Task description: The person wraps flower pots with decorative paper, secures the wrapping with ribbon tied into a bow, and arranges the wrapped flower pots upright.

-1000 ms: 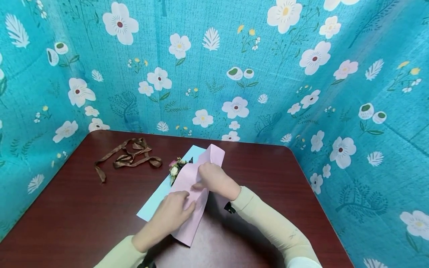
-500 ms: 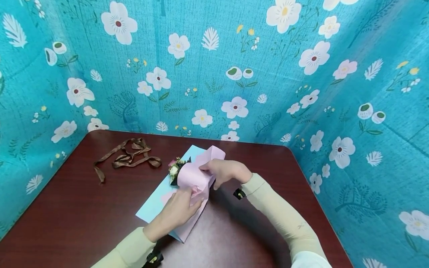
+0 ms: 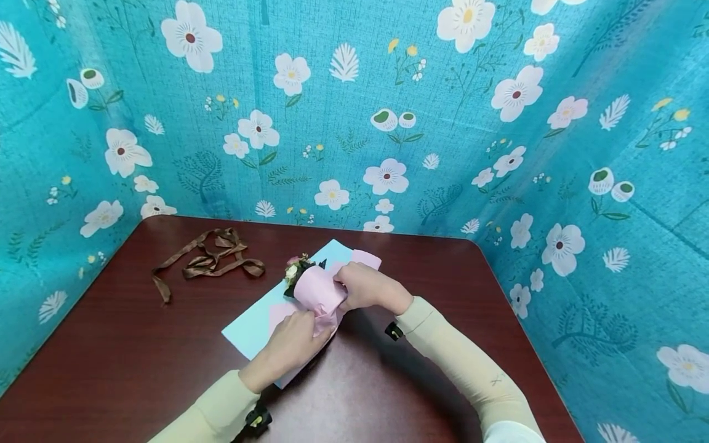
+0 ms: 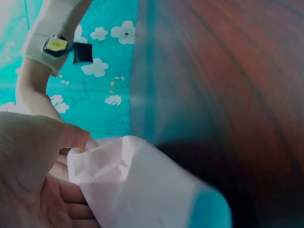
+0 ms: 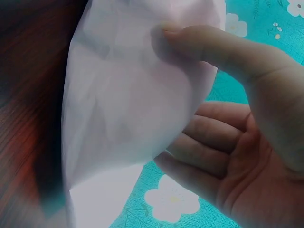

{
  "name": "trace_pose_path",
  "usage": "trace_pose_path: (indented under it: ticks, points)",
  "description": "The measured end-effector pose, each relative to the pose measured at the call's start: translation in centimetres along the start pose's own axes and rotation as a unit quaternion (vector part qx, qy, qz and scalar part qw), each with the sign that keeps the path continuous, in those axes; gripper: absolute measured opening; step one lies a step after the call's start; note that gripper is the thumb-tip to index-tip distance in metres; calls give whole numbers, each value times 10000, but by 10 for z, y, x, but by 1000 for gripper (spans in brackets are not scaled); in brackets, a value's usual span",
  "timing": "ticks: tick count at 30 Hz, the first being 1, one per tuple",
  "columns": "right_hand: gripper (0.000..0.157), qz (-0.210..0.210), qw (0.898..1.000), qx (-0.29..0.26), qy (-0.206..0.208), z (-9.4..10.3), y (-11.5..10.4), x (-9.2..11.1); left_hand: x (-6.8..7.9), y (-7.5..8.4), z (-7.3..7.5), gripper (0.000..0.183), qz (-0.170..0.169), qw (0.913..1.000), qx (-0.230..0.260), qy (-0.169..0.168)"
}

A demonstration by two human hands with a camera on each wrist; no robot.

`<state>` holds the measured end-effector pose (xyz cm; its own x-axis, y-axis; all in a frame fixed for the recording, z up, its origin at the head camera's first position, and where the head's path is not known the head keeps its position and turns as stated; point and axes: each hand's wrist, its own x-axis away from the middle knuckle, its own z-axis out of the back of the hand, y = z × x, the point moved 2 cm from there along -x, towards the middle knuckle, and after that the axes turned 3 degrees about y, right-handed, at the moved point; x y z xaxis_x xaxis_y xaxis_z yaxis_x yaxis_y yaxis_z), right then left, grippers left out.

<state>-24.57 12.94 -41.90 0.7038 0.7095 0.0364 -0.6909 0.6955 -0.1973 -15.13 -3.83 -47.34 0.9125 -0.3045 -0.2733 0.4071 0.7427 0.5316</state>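
Observation:
A small bouquet of flowers [image 3: 292, 272] lies on light blue wrapping paper [image 3: 246, 329], its lower part hidden under a folded sheet of pink wrapping paper [image 3: 316, 288]. My left hand [image 3: 292, 338] grips the gathered pink paper at its near side. Higher up, my right hand [image 3: 365, 286] holds the same sheet by the right side of its curled fold. In the right wrist view the right thumb [image 5: 199, 42] presses on the paper [image 5: 123, 104] while the other fingers are behind it. The left wrist view has the paper [image 4: 137, 190] between left thumb and fingers.
A crumpled brown ribbon [image 3: 221, 266] lies at the back left of the dark red wooden table [image 3: 138, 363]. A blue flowered curtain [image 3: 343, 123] surrounds the table at the back and sides. Each wrist carries a small black device.
The pink paper has been folded over the stems and gathered into a rounded curl. The right hand shifted to the fold's side. The sheets' lower end has risen slightly and turned.

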Motion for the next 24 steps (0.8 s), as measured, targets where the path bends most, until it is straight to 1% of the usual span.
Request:
trace_pose_path:
  ticks: [3,6,10,14,20,24]
  points:
    - [30,-171,9994,267,136,-1,-1,3,-4,-2,2,36,-23,9999,-105,-112]
    - [36,-359,9974,546,293,-2,-2,7,-10,-4,4,34,-69,9996,-155,-244]
    - [43,-544,9942,769,515,-5,-4,14,-19,-8,5,32,-313,9986,-262,-326]
    - [44,-639,9916,898,681,-6,-4,22,-29,-11,3,36,-608,9963,-490,-359]
    - [44,-740,9917,726,763,-9,1,32,-42,-14,2,38,-938,9928,-592,-461]
    - [41,-770,9933,370,775,-10,2,36,-44,-17,2,36,-895,9929,-489,-605]
